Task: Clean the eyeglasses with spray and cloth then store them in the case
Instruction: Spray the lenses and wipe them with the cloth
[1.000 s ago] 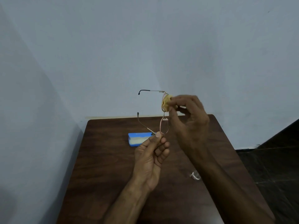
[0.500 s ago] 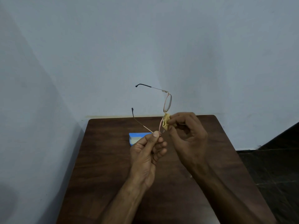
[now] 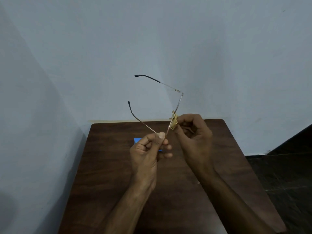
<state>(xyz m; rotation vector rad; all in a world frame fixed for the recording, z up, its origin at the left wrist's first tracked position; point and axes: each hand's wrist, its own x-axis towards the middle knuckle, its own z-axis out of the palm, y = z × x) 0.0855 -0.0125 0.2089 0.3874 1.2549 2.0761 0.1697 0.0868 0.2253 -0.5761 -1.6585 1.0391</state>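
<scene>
Yellow cloth point(image 3: 174, 122) now lower on eyeglasses point(image 3: 179, 102)

Both forearms are bare from the wrist to the bottom edge of the picture, with no sleeve in sight. The left hand point(image 3: 148, 154) shows a short, pale thumbnail, trimmed close. The right hand point(image 3: 194, 137) is bare too, in deeper shadow than the left, so its finer details are hard to make out.

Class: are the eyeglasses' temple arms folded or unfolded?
Unfolded: on the eyeglasses, both dark-tipped temple arms jut away from the front.
</scene>
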